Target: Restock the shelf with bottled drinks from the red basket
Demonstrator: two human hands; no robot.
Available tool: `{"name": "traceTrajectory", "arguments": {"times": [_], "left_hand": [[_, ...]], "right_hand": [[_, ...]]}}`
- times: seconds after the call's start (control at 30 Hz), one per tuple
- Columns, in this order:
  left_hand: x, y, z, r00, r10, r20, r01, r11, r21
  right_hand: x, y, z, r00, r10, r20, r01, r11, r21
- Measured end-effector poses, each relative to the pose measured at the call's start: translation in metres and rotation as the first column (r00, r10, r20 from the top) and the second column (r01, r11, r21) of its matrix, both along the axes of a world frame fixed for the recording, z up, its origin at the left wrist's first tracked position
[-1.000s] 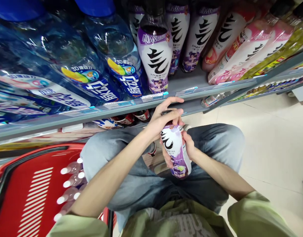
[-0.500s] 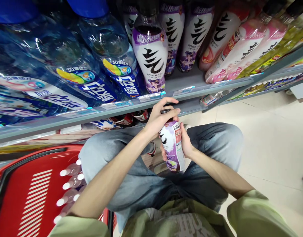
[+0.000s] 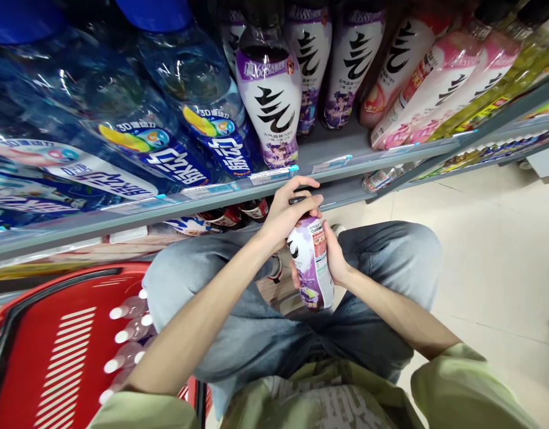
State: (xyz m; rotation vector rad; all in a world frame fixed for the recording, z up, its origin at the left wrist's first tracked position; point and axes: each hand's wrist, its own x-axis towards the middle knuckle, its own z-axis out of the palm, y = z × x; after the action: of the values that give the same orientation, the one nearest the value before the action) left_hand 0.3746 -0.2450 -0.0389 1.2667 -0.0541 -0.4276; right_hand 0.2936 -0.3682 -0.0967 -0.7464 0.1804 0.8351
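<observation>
Between my knees is a drink bottle (image 3: 310,262) with a purple-and-white label, a dark cap and small print on its side. It leans slightly, cap end toward the shelf. My left hand (image 3: 288,210) is closed around the cap and neck, with its index finger stretched past the cap. Lower down, my right hand (image 3: 337,257) wraps the bottle's body, its thumb along the right side and fingertips showing on the left. On the shelf just above stands a matching purple-and-white bottle (image 3: 274,101), with more of the same kind behind it.
Large blue bottles (image 3: 211,113) crowd the shelf's left. Pink-labelled bottles (image 3: 435,101) stand to the right. The grey shelf edge (image 3: 368,165) runs just beyond my hands. Beside my left knee is a red shopping basket (image 3: 24,351), with several white-capped bottles (image 3: 130,330) near it.
The bottle and both hands have shifted very slightly left and up in the picture. The grip of each hand looks the same.
</observation>
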Motion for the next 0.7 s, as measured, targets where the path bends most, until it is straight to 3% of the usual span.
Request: {"name": "traceTrajectory", "arguments": {"times": [0.7], "left_hand": [[0.0010,-0.0014,0.0003,1.000,-0.003,-0.024,0.002,1.000,-0.016]], "right_hand": [[-0.0002,0.0016,0.0034,0.995,0.071,0.063,-0.068,0.996,-0.048]]}}
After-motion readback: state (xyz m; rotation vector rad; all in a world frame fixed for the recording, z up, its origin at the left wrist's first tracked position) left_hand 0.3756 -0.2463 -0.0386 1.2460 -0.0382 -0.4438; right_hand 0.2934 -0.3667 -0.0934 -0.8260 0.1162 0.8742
